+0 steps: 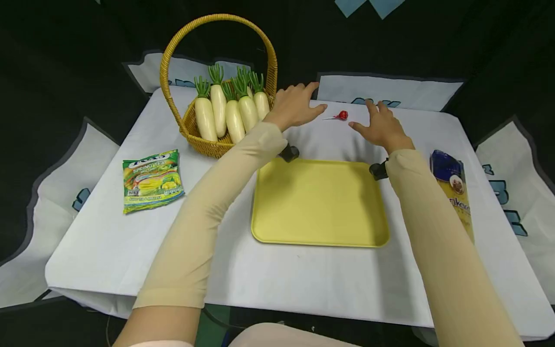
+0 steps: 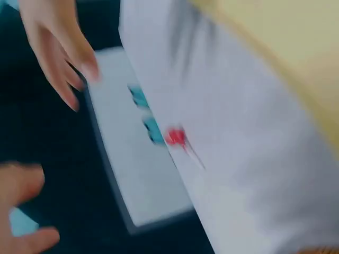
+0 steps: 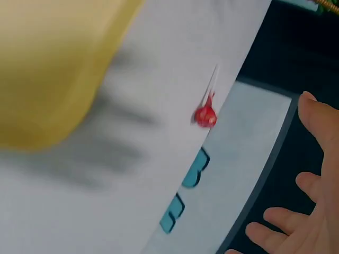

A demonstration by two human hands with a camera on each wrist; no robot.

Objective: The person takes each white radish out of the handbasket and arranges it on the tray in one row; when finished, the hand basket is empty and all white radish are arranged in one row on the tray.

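Note:
A red-wrapped lollipop (image 1: pixel 342 115) with a white stick lies near the far edge of the white table, between my two hands. My left hand (image 1: pixel 297 106) hovers to its left, fingers spread and holding nothing. On the other side, my right hand (image 1: pixel 381 126) is held above the table with its fingers apart, also without anything in it. Both wrist views show the lollipop (image 2: pixel 176 136) on the cloth, apart from the fingers. Nearer the person, a yellow tray (image 1: pixel 321 202) lies flat below the wrists with nothing on it.
A wicker basket (image 1: pixel 208 148) with a tall handle holds several white radishes (image 1: pixel 204 118) at the back left. A green and yellow snack packet (image 1: pixel 152 181) lies at the left. Partly behind the right sleeve is a blue and gold packet (image 1: pixel 451 185).

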